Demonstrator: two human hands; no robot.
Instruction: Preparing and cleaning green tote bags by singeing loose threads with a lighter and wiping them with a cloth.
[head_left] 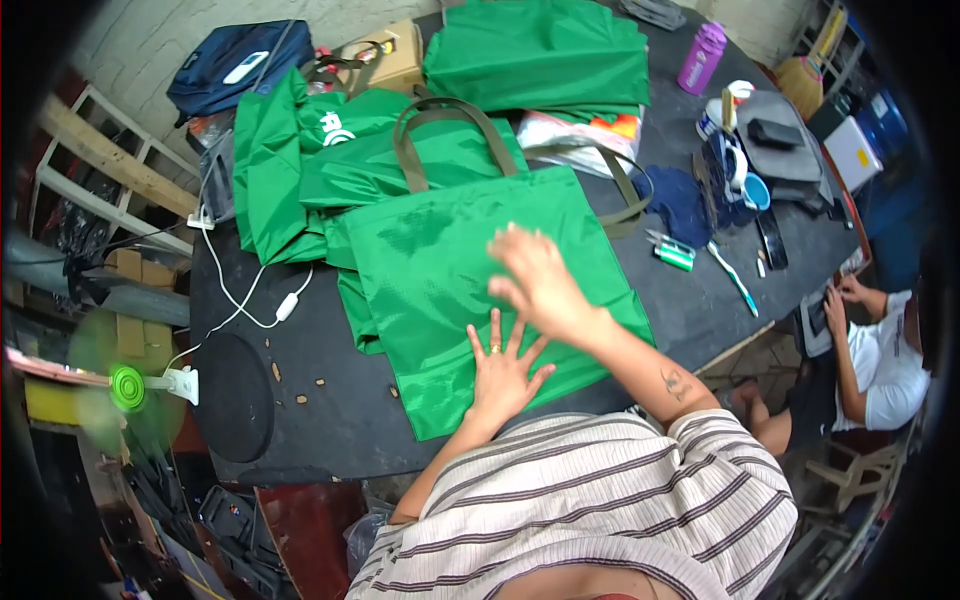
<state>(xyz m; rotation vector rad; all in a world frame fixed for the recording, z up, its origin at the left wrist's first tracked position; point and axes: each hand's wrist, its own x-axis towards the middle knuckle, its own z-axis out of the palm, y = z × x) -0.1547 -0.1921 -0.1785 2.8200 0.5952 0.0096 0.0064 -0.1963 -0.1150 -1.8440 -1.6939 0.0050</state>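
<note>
A dark table [700, 315] spreads out around both hands, its top scuffed. Well to the left of the left hand [503, 382], a small fan [128, 388] with a green hub shows blurred blades, and a white cord [238, 312] trails over the tabletop. A pale wall [130, 60] rises past the far edge; well to the right of the hands, a person in a white shirt [890, 385] sits beside the table.

The left hand lies flat, fingers spread apart, on a green bag [430, 250] laid out beneath both hands. The right hand [538, 275], slightly blurred, is over the bag's middle, just beyond the left, its fingers loosely parted; whether it touches the fabric I cannot tell.

The bag's handled edge faces away from the hands, and its inside is hidden. Beyond the hands sit a stack of folded green bags [535, 55], a cardboard box [398, 55] and a blue backpack [235, 70], contents unclear. Farther right are a purple bottle [702, 60] and a blue cup [756, 193].
</note>
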